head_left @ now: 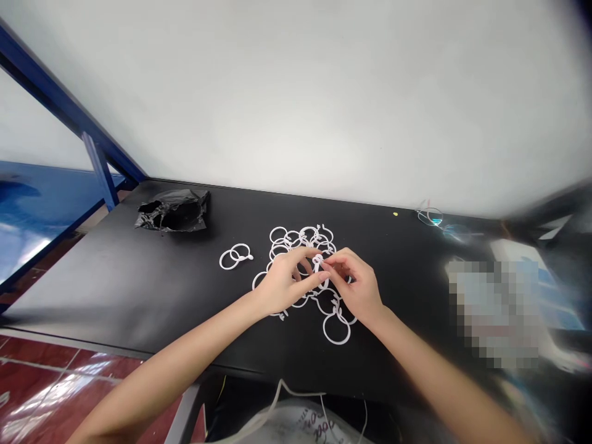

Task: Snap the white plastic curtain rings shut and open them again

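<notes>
My left hand (282,280) and my right hand (359,288) meet over a pile of white plastic rings. Between their fingertips is a white curtain ring (317,261), seen nearly edge-on, with its small clasp end up. Both hands are closed on it in a pinch. Under and around them lie several more white rings (337,342) with small hooked ends, overlapping on the black table. Part of the pile is hidden by my hands. A pair of rings (229,267) lies apart, to the left of my left hand.
A crumpled black plastic bag (178,209) sits open at the back left of the black table (185,277). Glasses (430,216) lie near the wall on the right. A blurred, partly pixelated package (494,308) is at the right. A blue metal frame (99,166) stands left.
</notes>
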